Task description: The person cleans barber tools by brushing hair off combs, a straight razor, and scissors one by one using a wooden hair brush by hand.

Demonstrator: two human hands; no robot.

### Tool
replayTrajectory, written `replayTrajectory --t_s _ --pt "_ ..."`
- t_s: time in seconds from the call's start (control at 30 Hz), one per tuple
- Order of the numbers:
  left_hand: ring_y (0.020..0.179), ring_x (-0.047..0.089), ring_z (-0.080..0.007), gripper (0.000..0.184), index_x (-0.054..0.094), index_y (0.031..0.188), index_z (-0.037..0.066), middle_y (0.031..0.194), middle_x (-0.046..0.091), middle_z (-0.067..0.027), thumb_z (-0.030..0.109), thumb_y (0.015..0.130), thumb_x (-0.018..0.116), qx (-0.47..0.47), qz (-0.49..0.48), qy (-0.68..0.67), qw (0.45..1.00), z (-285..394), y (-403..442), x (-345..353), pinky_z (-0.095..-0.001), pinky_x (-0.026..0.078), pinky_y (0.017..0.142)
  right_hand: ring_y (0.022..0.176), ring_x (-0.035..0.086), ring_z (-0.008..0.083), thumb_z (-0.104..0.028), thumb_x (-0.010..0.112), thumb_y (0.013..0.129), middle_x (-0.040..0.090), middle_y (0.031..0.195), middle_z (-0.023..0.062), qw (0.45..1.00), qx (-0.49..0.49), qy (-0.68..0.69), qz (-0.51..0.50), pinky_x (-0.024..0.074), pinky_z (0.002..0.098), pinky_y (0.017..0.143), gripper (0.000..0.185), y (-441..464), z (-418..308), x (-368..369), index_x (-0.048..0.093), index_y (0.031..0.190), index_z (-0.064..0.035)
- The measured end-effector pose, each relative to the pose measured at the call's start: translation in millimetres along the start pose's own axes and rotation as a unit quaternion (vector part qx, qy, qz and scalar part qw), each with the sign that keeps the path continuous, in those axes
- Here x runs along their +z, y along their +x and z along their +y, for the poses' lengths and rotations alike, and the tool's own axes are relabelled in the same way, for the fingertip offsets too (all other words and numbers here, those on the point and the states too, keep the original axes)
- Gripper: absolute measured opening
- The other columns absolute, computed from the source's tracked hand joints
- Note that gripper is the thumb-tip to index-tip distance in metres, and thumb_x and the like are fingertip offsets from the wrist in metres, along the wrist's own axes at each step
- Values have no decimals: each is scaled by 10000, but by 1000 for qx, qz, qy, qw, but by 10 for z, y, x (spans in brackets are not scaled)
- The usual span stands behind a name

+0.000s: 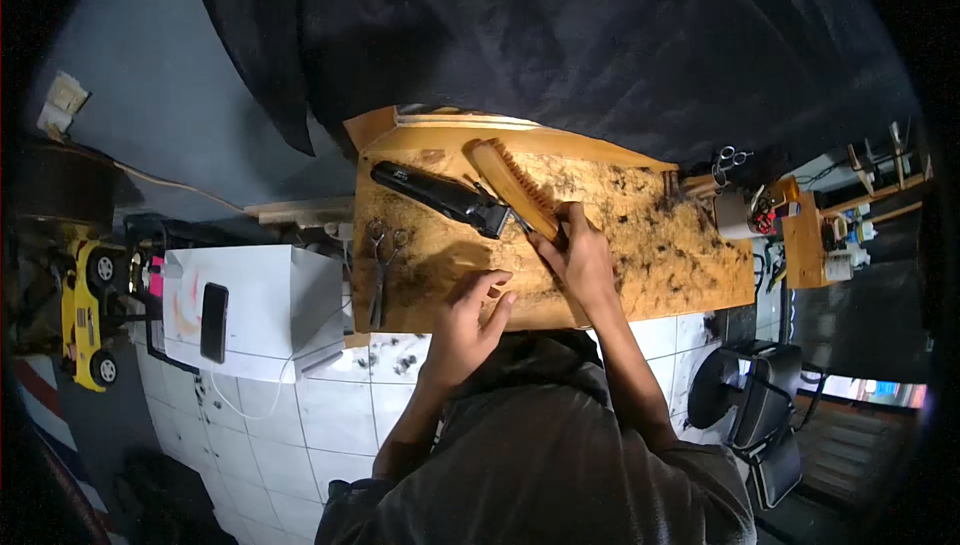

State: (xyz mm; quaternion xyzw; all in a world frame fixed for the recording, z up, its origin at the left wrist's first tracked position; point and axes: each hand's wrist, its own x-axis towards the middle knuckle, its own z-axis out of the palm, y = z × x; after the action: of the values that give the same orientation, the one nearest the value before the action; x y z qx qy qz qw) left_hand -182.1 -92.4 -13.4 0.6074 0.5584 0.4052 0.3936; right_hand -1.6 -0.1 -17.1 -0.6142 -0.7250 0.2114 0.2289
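Note:
My right hand (583, 260) is closed around the near end of a wooden brush (515, 188) with brown bristles, over the wooden table (650, 280). My left hand (478, 313) is raised at the table's near edge, its fingers curled but apart, with nothing in them. A black hair clipper (435, 193) lies left of the brush, its blade end close to the brush. Metal scissors (380, 270) rest at the table's left side. Dark hair clippings are scattered over the right half of the table.
A white box (265, 295) at left bears a black phone (214, 320) with a white cable. Further left is a yellow toy car (85, 315). A container of tools (735, 215) and more scissors (730, 160) are at right. A black chair (765, 410) stands lower right.

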Motion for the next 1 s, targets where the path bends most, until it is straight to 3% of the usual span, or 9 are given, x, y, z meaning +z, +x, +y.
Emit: replayTrajectory --t_s 0.07,0.17,0.37,0.47,0.67,0.77,0.8,0.93,1.0 --pt "818 648 -172 288 587 1165 33 897 671 -124 191 926 610 -3 -6 6 1000 -29 -35 -21 -297 496 707 703 641 442 -114 734 779 636 783 277 1000 -7 -10 7 511 454 580 411 -28 -22 25 484 1071 32" --pt "863 641 -299 230 595 1095 20 948 639 -170 142 901 616 -55 -9 -28 998 -14 -63 -30 -355 490 747 670 652 433 -121 708 801 638 779 295 1000 -20 -21 2 533 466 568 417 -21 34 73 460 1087 53" --pt "859 647 -302 244 589 1109 33 961 652 -168 169 909 617 -58 -26 12 998 42 -73 -22 -349 489 761 663 647 438 -118 698 791 635 748 283 999 3 -40 -36 533 471 550 435 -6 64 69 440 1108 32" --pt "788 629 -169 304 580 1180 36 937 669 -119 212 933 605 -28 -38 16 999 7 -81 33 -304 486 721 661 648 431 -105 699 774 634 723 269 999 -41 -11 10 531 464 555 427 -38 157 74 438 1088 17" --pt "818 658 -200 322 548 1185 25 944 677 -125 163 907 637 -6 -15 -65 998 -225 72 264 -309 504 735 764 653 417 -122 743 714 636 768 256 997 11 57 41 529 408 622 392 -203 206 -130 501 994 8" --pt "886 641 -141 347 521 1227 -10 1036 668 -112 136 927 616 -31 -24 -188 981 -454 230 448 -275 504 733 765 657 410 -124 748 702 643 777 243 994 15 81 69 532 392 632 393 -356 207 -307 504 983 2" --pt "953 621 -131 383 474 1282 -31 1141 629 -119 115 946 587 -41 -47 -292 954 -410 302 480 -256 500 758 686 683 309 -111 751 696 643 756 207 992 11 96 83 526 339 616 385 -416 229 -357 507 975 -9" --pt "963 621 -145 393 444 1303 -26 1111 623 -99 55 940 573 -82 -82 -397 911 -180 441 507 -261 495 796 650 530 64 -59 748 687 586 691 95 987 -8 125 100 472 244 589 358 -627 217 -585 514 955 -16" --pt "958 620 -144 340 476 1260 -24 1091 626 -93 42 939 566 -64 -80 -427 899 -164 472 539 -261 497 794 657 527 59 -53 751 680 584 691 82 986 -8 149 75 468 238 590 361 -710 219 -665 519 954 -14"
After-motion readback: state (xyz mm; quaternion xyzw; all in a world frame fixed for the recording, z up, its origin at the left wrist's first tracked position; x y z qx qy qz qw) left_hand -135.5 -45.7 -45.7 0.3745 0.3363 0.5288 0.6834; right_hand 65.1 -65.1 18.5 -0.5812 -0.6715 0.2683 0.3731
